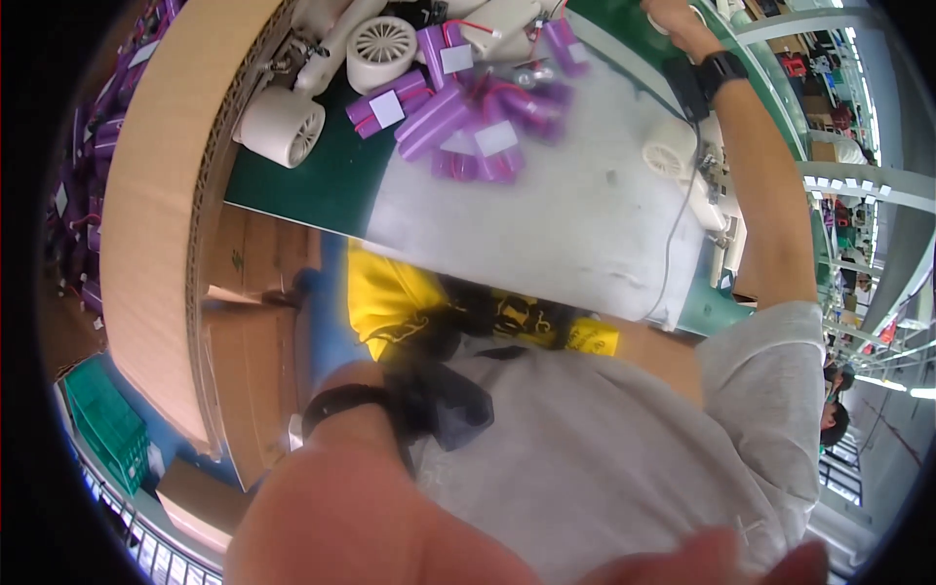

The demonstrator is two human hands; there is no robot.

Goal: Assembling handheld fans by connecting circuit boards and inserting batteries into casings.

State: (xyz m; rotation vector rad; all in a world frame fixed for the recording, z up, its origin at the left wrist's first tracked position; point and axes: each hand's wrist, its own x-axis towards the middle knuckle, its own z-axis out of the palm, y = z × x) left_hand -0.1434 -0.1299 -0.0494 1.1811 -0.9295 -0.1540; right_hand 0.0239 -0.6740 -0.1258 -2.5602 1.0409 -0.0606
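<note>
White part (695,15), at the upper edge, in the closed grip of the right hand (673,14); being cut off, its direction and long axis cannot be told. Beside the right forearm (770,185) lies a white fan (667,156), crossed by a grey cable (667,255). Purple batteries (434,122) are heaped on the table (302,200); farther left, a carton (151,195). The left hand (361,517) looms blurred below, its opening unclear.

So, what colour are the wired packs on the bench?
The wired packs are purple, best seen in the head view.
</note>
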